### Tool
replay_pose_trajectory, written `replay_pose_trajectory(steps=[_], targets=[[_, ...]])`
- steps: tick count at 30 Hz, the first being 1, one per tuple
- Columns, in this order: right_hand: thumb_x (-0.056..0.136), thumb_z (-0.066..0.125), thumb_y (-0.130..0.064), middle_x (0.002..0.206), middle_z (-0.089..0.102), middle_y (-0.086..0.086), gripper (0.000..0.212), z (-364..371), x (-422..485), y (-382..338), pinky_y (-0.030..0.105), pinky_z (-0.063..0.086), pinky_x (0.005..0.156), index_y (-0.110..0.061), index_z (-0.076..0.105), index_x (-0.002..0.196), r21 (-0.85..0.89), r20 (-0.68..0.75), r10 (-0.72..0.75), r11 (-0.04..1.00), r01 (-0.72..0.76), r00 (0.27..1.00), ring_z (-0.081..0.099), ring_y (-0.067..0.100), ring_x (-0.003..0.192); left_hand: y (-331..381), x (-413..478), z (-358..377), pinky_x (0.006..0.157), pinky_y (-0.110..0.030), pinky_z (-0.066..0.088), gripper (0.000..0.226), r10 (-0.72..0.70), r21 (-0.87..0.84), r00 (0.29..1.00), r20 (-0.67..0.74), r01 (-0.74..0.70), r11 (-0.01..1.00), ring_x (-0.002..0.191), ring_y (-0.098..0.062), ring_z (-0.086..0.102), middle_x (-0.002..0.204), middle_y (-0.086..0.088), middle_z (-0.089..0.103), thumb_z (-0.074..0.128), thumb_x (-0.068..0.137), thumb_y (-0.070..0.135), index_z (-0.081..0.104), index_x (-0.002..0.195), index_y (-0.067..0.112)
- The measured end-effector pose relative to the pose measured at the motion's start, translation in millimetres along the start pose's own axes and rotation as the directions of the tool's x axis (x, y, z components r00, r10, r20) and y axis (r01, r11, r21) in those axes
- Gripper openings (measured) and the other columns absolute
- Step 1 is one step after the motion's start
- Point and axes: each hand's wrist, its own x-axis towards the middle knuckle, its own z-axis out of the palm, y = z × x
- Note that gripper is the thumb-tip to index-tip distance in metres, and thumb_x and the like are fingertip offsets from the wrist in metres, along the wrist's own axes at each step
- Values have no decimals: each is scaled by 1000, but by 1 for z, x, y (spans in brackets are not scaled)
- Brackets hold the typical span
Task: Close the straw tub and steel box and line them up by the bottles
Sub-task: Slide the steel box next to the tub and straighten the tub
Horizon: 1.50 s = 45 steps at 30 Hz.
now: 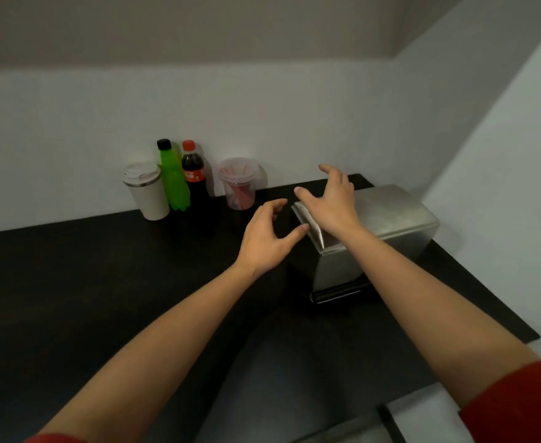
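Note:
A steel box stands on the black counter at the right, its lid down. My right hand hovers over the box's left top edge with fingers spread, holding nothing. Just left of the box, my left hand is open with curled fingers, its thumb near the box's corner. A clear straw tub with red straws inside and a clear lid on top stands by the wall. To its left are a cola bottle and a green bottle.
A white tumbler with a lid stands left of the bottles against the white wall. The counter ends at a wall on the right, behind the steel box. Red sleeves show at the lower frame edges.

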Motion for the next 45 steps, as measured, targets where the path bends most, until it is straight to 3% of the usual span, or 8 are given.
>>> replay_pose_trajectory(steps=[5, 10, 15, 20, 25, 31, 39, 45], targets=[[79, 62, -49, 138, 41, 4, 67, -47, -12, 38, 41, 30, 107, -18, 38, 133, -18, 29, -85, 996, 86, 996, 31, 21, 130, 19, -18, 33, 100, -27, 39, 79, -6, -3, 999, -35, 6, 1000, 120, -7, 43, 135, 2, 46, 71, 70, 54, 39, 134, 20], [77, 58, -56, 134, 45, 5, 68, -98, -20, 85, 42, 31, 105, -18, 42, 130, -68, -31, -167, 984, 165, 985, 33, 22, 127, 24, -51, 71, 101, -33, 41, 96, -83, -44, 993, -83, 80, 996, 124, -10, 41, 141, 3, 34, 77, 62, 54, 27, 139, 28], [75, 63, -56, 137, 39, 8, 77, -124, -34, 134, 40, 27, 106, -15, 36, 135, -67, -53, -87, 994, 84, 995, 31, 24, 129, 20, -73, 101, 104, -28, 32, 115, -136, -43, 980, -142, 131, 990, 131, -12, 33, 149, 1, 25, 83, 57, 46, 6, 142, 41], [68, 70, -57, 147, 27, 11, 100, -129, -49, 172, 51, 25, 110, -17, 19, 143, -13, 48, 51, 999, -50, 998, 22, 28, 136, 14, -80, 115, 110, -38, 32, 130, -200, 12, 968, -150, 204, 979, 136, -14, 30, 153, 1, 20, 89, 54, 32, -7, 143, 42], [58, 82, -45, 152, 18, 14, 119, -116, -61, 203, 47, 21, 112, -13, 9, 146, -23, 168, 179, 984, -178, 969, 15, 31, 139, 6, -79, 117, 107, -44, 36, 137, -263, 70, 958, -116, 272, 960, 134, -17, 34, 152, 2, 22, 89, 54, 20, -14, 139, 47], [66, 82, -20, 142, 36, 8, 95, -105, -59, 220, 44, 31, 109, -15, 23, 141, 50, 210, 132, 988, -146, 969, 29, 26, 132, -2, -77, 116, 106, -42, 36, 134, -243, 89, 963, -120, 254, 963, 134, -16, 32, 152, 4, 20, 89, 56, 20, -12, 140, 47], [61, 84, -14, 142, 37, 5, 101, -101, -55, 225, 39, 32, 110, -18, 20, 139, 175, 263, 118, 970, -167, 957, 35, 20, 132, -11, -69, 114, 110, -42, 31, 134, -282, 20, 958, -55, 284, 959, 134, -11, 24, 151, 3, 17, 89, 54, 18, -9, 141, 43], [57, 86, -10, 143, 35, 5, 110, -92, -56, 229, 28, 28, 103, -21, 16, 140, 140, 239, 125, 977, -162, 963, 34, 21, 132, -17, -66, 114, 113, -42, 25, 138, -294, 9, 956, -16, 294, 956, 138, -13, 17, 152, 5, 10, 90, 53, 20, -12, 142, 40]])
